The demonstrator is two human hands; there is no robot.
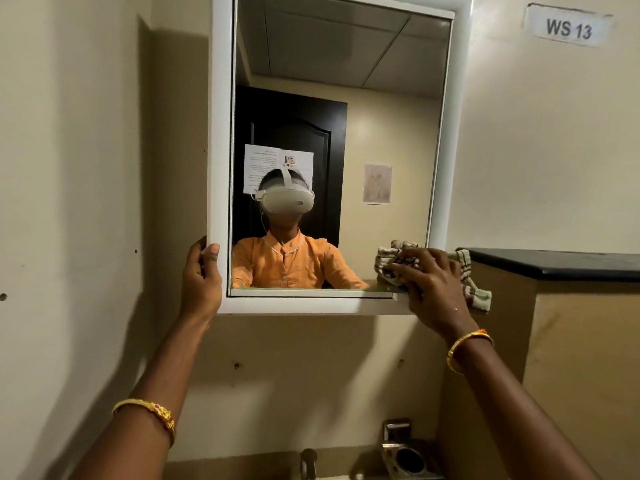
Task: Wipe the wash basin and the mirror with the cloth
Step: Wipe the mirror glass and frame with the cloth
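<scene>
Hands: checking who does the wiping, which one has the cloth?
The right hand presses the striped cloth at the mirror's lower right corner; the left hand grips the frame.

A washroom, likely institutional: a white-framed wall mirror (339, 133) hangs above a chrome tap (308, 464), a metal holder (408, 459) beside it, and a "WS 13" label (568, 27) on the wall.
</scene>
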